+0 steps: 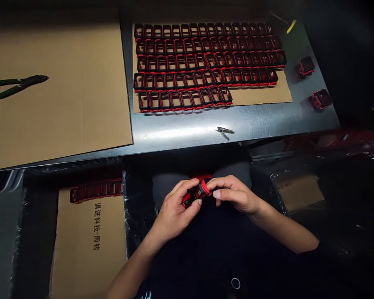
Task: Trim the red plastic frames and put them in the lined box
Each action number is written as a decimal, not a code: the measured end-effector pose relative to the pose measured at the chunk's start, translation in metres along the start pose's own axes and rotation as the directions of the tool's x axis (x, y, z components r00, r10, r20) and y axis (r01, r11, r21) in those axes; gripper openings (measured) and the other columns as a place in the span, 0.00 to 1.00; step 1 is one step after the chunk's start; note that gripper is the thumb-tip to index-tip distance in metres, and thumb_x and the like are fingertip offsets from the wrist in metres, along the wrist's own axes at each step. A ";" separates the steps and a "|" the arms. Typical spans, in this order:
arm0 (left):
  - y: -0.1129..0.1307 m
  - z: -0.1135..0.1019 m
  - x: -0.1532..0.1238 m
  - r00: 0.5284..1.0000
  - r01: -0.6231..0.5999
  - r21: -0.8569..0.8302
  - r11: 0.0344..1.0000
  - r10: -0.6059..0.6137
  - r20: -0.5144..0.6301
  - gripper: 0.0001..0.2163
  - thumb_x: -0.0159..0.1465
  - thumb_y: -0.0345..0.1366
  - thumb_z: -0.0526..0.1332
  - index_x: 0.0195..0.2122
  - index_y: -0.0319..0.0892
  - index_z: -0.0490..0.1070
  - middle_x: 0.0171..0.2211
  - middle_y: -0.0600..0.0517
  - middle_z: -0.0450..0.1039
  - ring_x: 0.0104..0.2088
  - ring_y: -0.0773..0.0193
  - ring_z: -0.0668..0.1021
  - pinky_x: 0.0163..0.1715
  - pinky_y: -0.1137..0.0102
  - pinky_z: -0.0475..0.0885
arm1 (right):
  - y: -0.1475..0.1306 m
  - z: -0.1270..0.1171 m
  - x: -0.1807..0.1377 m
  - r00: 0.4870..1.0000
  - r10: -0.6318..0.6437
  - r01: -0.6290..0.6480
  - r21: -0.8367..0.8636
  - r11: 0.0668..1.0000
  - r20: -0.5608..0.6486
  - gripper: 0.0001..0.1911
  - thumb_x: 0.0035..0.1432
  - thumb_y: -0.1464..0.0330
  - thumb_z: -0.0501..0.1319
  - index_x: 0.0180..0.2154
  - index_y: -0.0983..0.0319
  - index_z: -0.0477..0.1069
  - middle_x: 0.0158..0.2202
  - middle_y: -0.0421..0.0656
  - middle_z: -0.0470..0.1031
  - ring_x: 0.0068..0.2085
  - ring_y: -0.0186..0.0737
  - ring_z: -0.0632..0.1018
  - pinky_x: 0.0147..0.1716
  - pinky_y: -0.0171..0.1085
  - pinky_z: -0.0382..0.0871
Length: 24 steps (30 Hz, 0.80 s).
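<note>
My left hand (176, 209) grips a small red and black plastic frame (202, 189) above my lap, its thumb below and fingers above the part. At the frame's right end is my right hand (237, 195), index finger against or very close to the red edge. The right thumb stands apart from that finger, and the other right fingers are partly hidden. Similar red and black frames (180, 63) stand in several rows on a cardboard sheet (258, 96) on the metal table. Small nippers (225, 131) lie near the table's front edge.
Green-handled pliers (21, 85) rest on a large cardboard sheet (65, 116) at left. Two more frame parts, one being a red-black piece (322, 99), sit at the table's right. Below left, a plastic-lined container holds cardboard (77, 249) and more frames (96, 191). Another lined container holds cardboard (301, 193).
</note>
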State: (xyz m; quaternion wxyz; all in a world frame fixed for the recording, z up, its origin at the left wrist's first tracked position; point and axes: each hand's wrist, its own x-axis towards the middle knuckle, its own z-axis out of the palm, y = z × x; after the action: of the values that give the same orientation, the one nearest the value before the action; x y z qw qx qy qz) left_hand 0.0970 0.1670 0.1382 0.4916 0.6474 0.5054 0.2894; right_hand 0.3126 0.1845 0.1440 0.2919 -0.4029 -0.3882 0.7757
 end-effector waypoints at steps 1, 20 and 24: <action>-0.001 0.000 0.000 0.999 -0.036 0.006 0.999 0.036 -0.008 0.16 0.63 0.33 0.64 0.53 0.46 0.73 0.49 0.46 0.78 0.48 0.57 0.81 0.49 0.63 0.76 | -0.001 0.001 -0.001 1.000 0.008 -0.008 -0.018 1.000 -0.001 0.14 0.55 0.59 0.68 0.36 0.62 0.82 0.36 0.44 0.79 0.33 0.36 0.74 0.28 0.32 0.70; -0.005 0.004 -0.002 0.979 0.200 -0.402 0.893 -0.192 0.061 0.29 0.57 0.43 0.71 0.58 0.43 0.67 0.58 0.41 0.75 0.51 0.54 0.81 0.50 0.62 0.79 | 0.012 0.003 0.003 0.827 -0.547 0.507 -0.586 0.631 0.126 0.05 0.60 0.65 0.70 0.38 0.59 0.82 0.37 0.45 0.84 0.42 0.43 0.80 0.46 0.45 0.76; -0.007 0.009 -0.003 0.991 0.126 -0.355 0.926 -0.135 0.001 0.37 0.53 0.43 0.75 0.62 0.44 0.63 0.63 0.38 0.70 0.54 0.52 0.80 0.55 0.59 0.77 | 0.013 0.003 0.004 0.719 -0.663 0.597 -0.673 0.437 0.207 0.03 0.61 0.68 0.69 0.38 0.61 0.81 0.36 0.47 0.83 0.44 0.45 0.80 0.44 0.45 0.79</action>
State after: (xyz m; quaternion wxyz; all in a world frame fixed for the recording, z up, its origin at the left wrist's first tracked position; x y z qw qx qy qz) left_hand 0.1014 0.1615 0.1291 0.6121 0.5098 0.4929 0.3500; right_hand 0.3058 0.1798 0.1326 0.4004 -0.3410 -0.7591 0.3836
